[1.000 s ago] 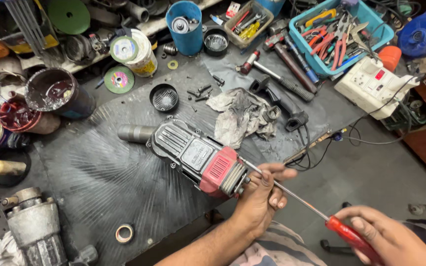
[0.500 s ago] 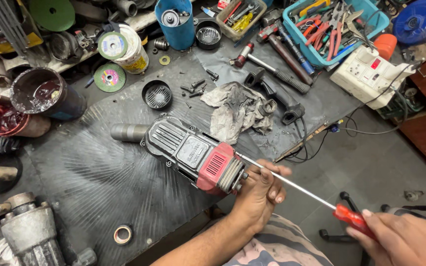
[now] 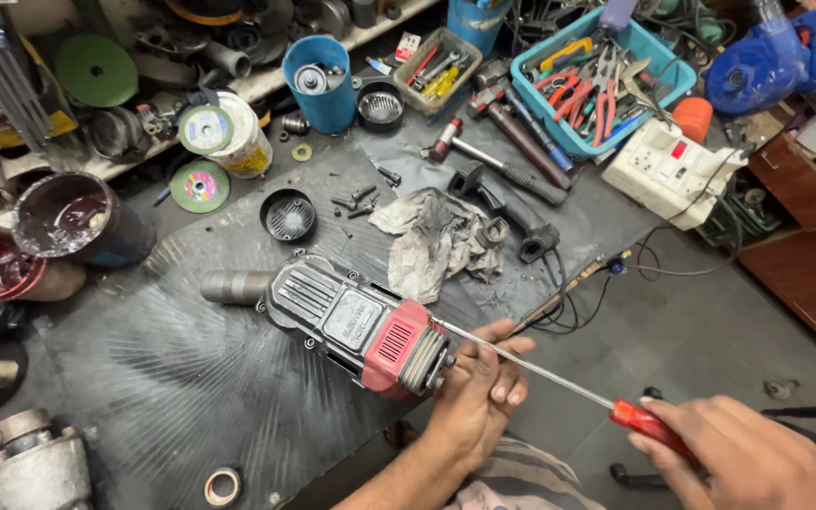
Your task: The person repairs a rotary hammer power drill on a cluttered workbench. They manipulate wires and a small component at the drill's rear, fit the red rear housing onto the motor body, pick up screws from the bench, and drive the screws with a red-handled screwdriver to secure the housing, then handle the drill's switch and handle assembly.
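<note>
Bracing the red/black power tool (image 3: 356,326) mid-bench w/ left hand (image 3: 479,397) cupped round its open end so it can't roll, right hand (image 3: 743,463) clenched on red-handled screwdriver (image 3: 559,378), shaft running straight in, greasy rag (image 3: 441,241) just behind.

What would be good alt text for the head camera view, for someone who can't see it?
A person's left hand steadies a black and red power tool on a dark work surface, while the right hand holds a long red-handled screwdriver with its tip at the tool's end. Around it lie a crumpled rag, hammers and a blue tool tray.
</note>
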